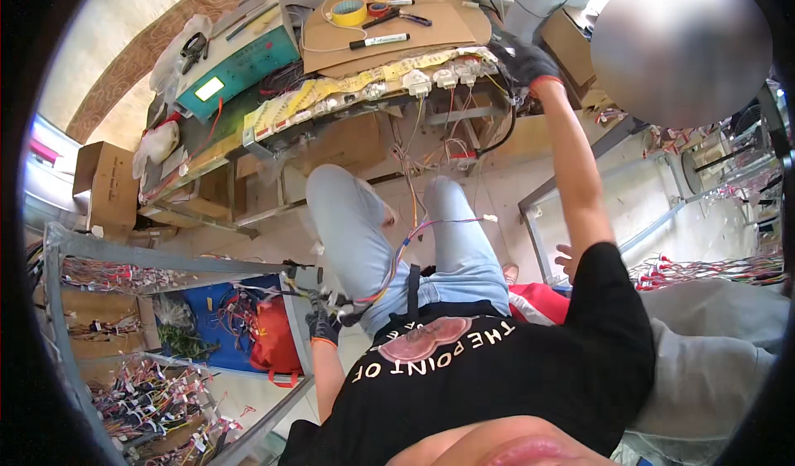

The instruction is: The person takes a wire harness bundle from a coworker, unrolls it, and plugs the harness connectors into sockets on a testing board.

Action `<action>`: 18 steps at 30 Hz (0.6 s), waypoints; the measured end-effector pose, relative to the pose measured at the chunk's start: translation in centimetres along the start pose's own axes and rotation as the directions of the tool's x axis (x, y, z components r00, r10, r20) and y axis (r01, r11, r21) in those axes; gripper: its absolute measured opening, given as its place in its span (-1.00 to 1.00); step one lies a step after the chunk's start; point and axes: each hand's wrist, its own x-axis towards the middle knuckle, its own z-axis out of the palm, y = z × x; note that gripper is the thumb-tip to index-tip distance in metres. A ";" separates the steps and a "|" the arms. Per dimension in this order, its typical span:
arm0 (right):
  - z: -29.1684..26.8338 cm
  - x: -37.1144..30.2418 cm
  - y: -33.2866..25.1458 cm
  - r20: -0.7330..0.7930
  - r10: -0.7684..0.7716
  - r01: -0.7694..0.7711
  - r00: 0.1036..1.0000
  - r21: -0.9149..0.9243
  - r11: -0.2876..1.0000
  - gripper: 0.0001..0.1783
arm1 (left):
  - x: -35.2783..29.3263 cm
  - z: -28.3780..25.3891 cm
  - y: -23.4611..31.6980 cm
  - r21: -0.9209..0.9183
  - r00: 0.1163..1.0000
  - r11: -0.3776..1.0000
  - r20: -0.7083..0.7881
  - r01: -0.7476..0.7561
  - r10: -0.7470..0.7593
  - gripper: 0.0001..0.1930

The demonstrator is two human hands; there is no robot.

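My left hand (321, 324), in a dark grey glove with an orange cuff, is low on the left beside my thigh. It closes around the end of a multicoloured wire harness (396, 269), with dark and pale connectors by the fingers. The harness crosses my lap, and one branch ends in a white connector (490, 218). My right hand (532, 65), gloved the same way, reaches to the right end of the bench, close to a black cable (508, 122). Its fingers are dark and blurred, so their grip is unclear. White connectors (416, 83) line the bench's front edge, wires hanging below.
A teal box device (240, 60) with a lit display stands on the bench. Yellow tape (349, 12), a marker (379, 41) and scissors lie on cardboard. A metal rack (174, 255) with wire bundles and a blue bin (203, 300) is at left; another person is at upper right.
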 end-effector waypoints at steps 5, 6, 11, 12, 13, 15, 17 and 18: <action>9.2 5.9 6.0 -0.269 -0.145 0.107 0.952 -0.149 0.983 -0.71 | -6.2 18.5 6.1 0.248 0.654 0.645 -0.056 -0.723 0.755 -0.53; 9.1 5.5 3.2 -0.545 -0.157 0.209 0.824 0.033 0.977 -0.75 | -6.5 21.3 7.1 0.427 0.499 0.381 0.209 -0.820 0.841 -0.55; -2.7 -0.7 0.6 -0.624 -0.415 0.249 0.662 -0.339 0.907 -0.63 | 4.2 35.3 7.9 0.412 0.180 -0.172 0.686 -0.895 0.705 -0.68; -5.4 -3.3 0.3 -0.670 -0.407 0.471 0.621 -0.096 0.877 -0.52 | 7.4 36.9 6.7 0.467 0.051 -0.554 0.793 -0.689 0.607 -0.71; -5.3 -3.8 2.1 -0.668 -0.399 0.453 0.628 -0.103 0.886 -0.52 | 8.0 38.1 6.2 0.450 0.045 -0.553 0.802 -0.701 0.595 -0.71; -2.4 -4.8 6.2 -0.548 -0.281 0.251 0.788 -0.131 0.959 -0.51 | 8.1 39.9 4.8 0.459 0.365 0.069 0.596 -0.886 0.715 -0.72; 0.5 -4.8 11.5 -0.438 -0.119 0.032 0.891 -0.201 0.979 -0.50 | 1.0 41.1 5.1 0.403 0.525 0.341 0.577 -0.849 0.626 -0.68; 2.1 -5.2 11.9 -0.369 -0.033 -0.056 0.929 -0.227 0.972 -0.50 | 2.4 39.1 2.4 0.325 -0.191 -0.569 0.722 -0.756 0.665 -0.72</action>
